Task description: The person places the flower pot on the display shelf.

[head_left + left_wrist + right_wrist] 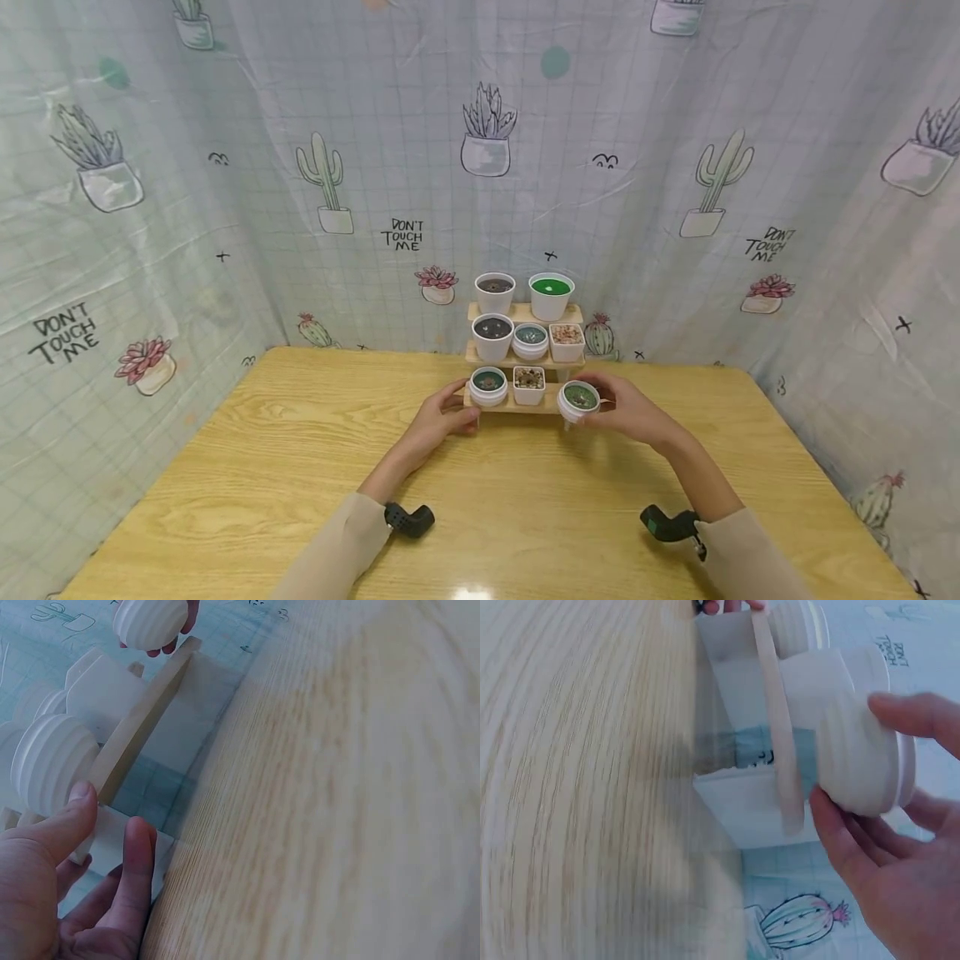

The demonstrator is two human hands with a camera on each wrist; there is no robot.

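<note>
My right hand (628,410) grips a round white ribbed pot (579,403) with a green, speckled top. In the right wrist view this pot (859,754) hangs just off the right end of the bottom shelf (778,724), thumb on one side and fingers on the other. At the left end of the three-tier wooden stand (536,408), my left hand (433,427) holds the bottom tier, its thumb by the board's end. Beside that thumb sits a round white pot (488,388) with a dark green top. A square white pot (529,388) with pebbles stands mid-shelf.
The middle tier bears a dark-topped pot (492,337), a blue-topped round pot (530,342) and a square pot of pebbles (566,341). On top stand a brown-filled pot (495,294) and a green-topped pot (551,297). A cactus-print curtain (570,183) hangs behind the wooden table (315,408).
</note>
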